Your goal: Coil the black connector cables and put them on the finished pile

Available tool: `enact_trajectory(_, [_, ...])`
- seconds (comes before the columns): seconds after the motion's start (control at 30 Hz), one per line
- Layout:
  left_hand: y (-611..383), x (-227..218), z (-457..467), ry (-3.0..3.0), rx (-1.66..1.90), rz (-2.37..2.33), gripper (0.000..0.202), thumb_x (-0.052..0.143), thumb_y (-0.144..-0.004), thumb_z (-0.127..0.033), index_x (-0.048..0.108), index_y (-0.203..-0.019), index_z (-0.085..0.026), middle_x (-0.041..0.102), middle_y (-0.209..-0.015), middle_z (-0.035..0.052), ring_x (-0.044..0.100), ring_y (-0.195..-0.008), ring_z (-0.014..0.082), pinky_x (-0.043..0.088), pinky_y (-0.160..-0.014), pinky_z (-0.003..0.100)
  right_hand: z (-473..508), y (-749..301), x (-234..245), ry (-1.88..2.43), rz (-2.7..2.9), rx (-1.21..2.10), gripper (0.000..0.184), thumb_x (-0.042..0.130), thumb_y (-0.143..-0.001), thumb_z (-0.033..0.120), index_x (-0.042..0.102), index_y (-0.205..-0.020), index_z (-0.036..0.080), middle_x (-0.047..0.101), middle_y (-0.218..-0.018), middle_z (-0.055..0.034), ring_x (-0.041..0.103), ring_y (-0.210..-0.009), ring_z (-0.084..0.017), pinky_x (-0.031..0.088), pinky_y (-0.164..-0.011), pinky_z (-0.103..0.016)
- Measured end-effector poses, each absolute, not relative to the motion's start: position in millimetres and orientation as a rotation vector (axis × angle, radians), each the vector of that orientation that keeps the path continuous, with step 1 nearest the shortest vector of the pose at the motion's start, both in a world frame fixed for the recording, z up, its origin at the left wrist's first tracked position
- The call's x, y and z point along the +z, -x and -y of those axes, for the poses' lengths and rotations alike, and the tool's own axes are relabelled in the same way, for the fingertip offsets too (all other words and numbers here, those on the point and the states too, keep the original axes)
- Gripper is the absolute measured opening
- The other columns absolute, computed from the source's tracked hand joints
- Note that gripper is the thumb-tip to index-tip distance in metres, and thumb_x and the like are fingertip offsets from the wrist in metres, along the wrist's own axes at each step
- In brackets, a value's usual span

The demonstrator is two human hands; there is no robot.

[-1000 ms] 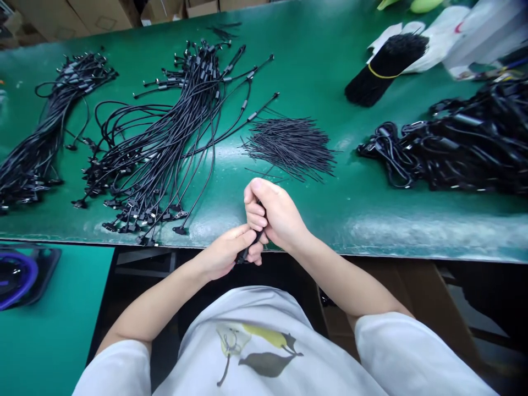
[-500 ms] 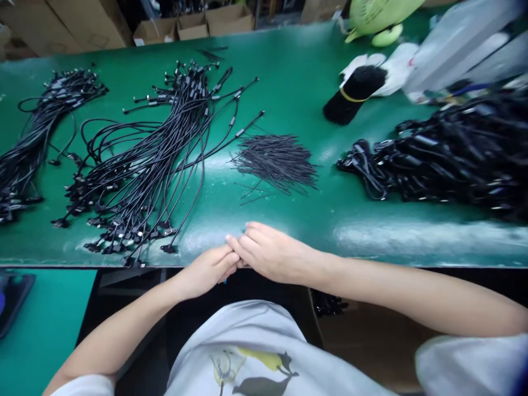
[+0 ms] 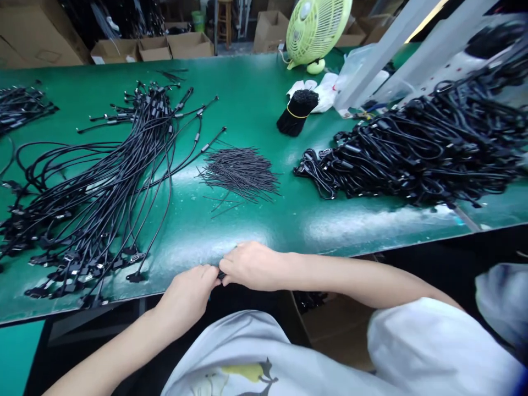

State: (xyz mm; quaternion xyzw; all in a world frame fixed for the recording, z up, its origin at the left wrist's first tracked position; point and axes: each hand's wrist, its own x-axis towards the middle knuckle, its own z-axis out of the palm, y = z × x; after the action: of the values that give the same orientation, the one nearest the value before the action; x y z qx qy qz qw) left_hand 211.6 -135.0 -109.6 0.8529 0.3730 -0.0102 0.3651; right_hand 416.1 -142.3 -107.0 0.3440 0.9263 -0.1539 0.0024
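Note:
At the table's front edge my left hand (image 3: 193,289) and my right hand (image 3: 251,267) meet, fingers closed and pinched together. Between their fingertips shows a small dark bit of what looks like a black cable (image 3: 221,274); most of it is hidden by the fingers. A thin dark strand (image 3: 233,254) sticks out by the right hand. Beyond the hands lies a loose pile of short black twist ties (image 3: 241,171). To the left, long uncoiled black cables (image 3: 132,148) spread over the table, their connectors toward the front edge.
A heap of coiled black cables (image 3: 396,154) covers the right side of the green table (image 3: 243,110). A black bundle with a yellow band (image 3: 297,113) stands behind the ties. Farther back are a green fan (image 3: 317,30) and cardboard boxes (image 3: 190,47). More cables (image 3: 25,107) lie far left.
The view has turned to the right, so the table's things sit farther left. My hands stay together at the edge; the fingers have shifted and a dark bit now shows between them.

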Motion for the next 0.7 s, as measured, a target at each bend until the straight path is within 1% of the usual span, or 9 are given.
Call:
enact_trajectory(0.1, [-214.1, -117.6, 141.0, -2.298, -0.035, -0.946, 0.025, 0.033, -0.093, -0.021, 0.051, -0.076, -0.022, 0.058, -0.073, 0.0061, 0.051, -0.068, 0.023, 0.034, -0.064, 0.032, 141.1, -428.5, -107.1, -1.057, -2.888, -0.775, 0.025, 0.055, -0.095, 0.039, 0.063, -0.09, 0.016, 0.068, -0.084, -0.003, 0.062, -0.074, -0.015, 0.042, -0.066, -0.028])
enact_trajectory(0.17, [-211.1, -119.2, 139.0, -2.192, 0.033, -0.973, 0.024, 0.035, -0.094, -0.026, 0.053, -0.078, -0.022, 0.057, -0.072, 0.0048, 0.051, -0.067, 0.0218, 0.035, -0.063, 0.031, 131.6, -450.6, -103.8, -1.129, -2.984, -0.974, 0.025, 0.051, -0.097, 0.038, 0.066, -0.097, 0.018, 0.069, -0.092, -0.0026, 0.063, -0.082, -0.014, 0.045, -0.072, -0.027])
enact_trajectory(0.2, [-208.5, -119.4, 136.6, -2.084, 0.091, -1.01, 0.024, 0.036, -0.095, -0.03, 0.053, -0.08, -0.022, 0.056, -0.07, 0.0034, 0.051, -0.065, 0.0206, 0.035, -0.063, 0.031, 123.4, -465.6, -103.1, -1.293, -3.031, -1.004, 0.026, 0.047, -0.099, 0.036, 0.066, -0.1, 0.019, 0.069, -0.097, -0.0028, 0.063, -0.087, -0.014, 0.046, -0.077, -0.027])
enact_trajectory(0.27, [-203.2, -120.2, 130.9, -1.784, 0.244, -1.097, 0.028, 0.038, -0.096, -0.04, 0.054, -0.084, -0.021, 0.051, -0.065, -0.0004, 0.047, -0.061, 0.0174, 0.035, -0.061, 0.028, 102.2, -499.2, -106.7, -1.876, -3.006, -0.775, 0.029, 0.04, -0.101, 0.03, 0.067, -0.103, 0.02, 0.068, -0.105, -0.0052, 0.061, -0.096, -0.015, 0.045, -0.085, -0.03])
enact_trajectory(0.33, [-200.1, -121.8, 127.0, -1.486, 0.405, -1.135, 0.033, 0.038, -0.095, -0.048, 0.054, -0.085, -0.02, 0.044, -0.062, -0.0036, 0.043, -0.057, 0.0144, 0.034, -0.058, 0.026, 80.9, -530.0, -117.2, -2.355, -2.764, -0.303, 0.029, 0.041, -0.1, 0.025, 0.068, -0.1, 0.018, 0.067, -0.108, -0.0093, 0.059, -0.098, -0.02, 0.043, -0.088, -0.035])
enact_trajectory(0.4, [-200.5, -123.5, 126.5, -1.312, 0.515, -1.123, 0.036, 0.041, -0.094, -0.051, 0.054, -0.085, -0.019, 0.042, -0.061, -0.0046, 0.04, -0.056, 0.0128, 0.034, -0.057, 0.026, 66.2, -550.2, -130.3, -2.438, -2.555, 0.005, 0.026, 0.044, -0.097, 0.025, 0.069, -0.097, 0.016, 0.066, -0.105, -0.012, 0.057, -0.095, -0.022, 0.042, -0.086, -0.037])
enact_trajectory(0.53, [-207.2, -122.8, 128.9, -1.157, 0.586, -1.083, 0.032, 0.051, -0.09, -0.048, 0.058, -0.086, -0.017, 0.047, -0.065, -0.003, 0.041, -0.058, 0.0115, 0.036, -0.058, 0.025, 63.2, -557.5, -140.4, -2.383, -2.413, 0.313, 0.028, 0.042, -0.097, 0.024, 0.068, -0.094, 0.014, 0.064, -0.102, -0.0136, 0.055, -0.09, -0.023, 0.04, -0.081, -0.034])
enact_trajectory(0.6, [-210.9, -120.5, 128.8, -1.029, 0.639, -1.043, 0.032, 0.057, -0.088, -0.048, 0.06, -0.087, -0.016, 0.045, -0.064, -0.0036, 0.039, -0.056, 0.0099, 0.033, -0.055, 0.025, 70.1, -552.6, -135.2, -2.475, -2.346, 0.392, 0.028, 0.042, -0.096, 0.025, 0.068, -0.093, 0.015, 0.064, -0.098, -0.0125, 0.055, -0.086, -0.022, 0.04, -0.077, -0.033])
enact_trajectory(0.7, [-216.7, -117.2, 128.8, -0.855, 0.697, -0.992, 0.036, 0.064, -0.083, -0.048, 0.062, -0.087, -0.013, 0.039, -0.061, -0.0054, 0.034, -0.053, 0.0074, 0.029, -0.052, 0.023, 82.4, -540.0, -125.2, -2.628, -2.347, 0.363, 0.028, 0.043, -0.097, 0.027, 0.069, -0.093, 0.017, 0.063, -0.088, -0.0095, 0.056, -0.081, -0.021, 0.041, -0.075, -0.031])
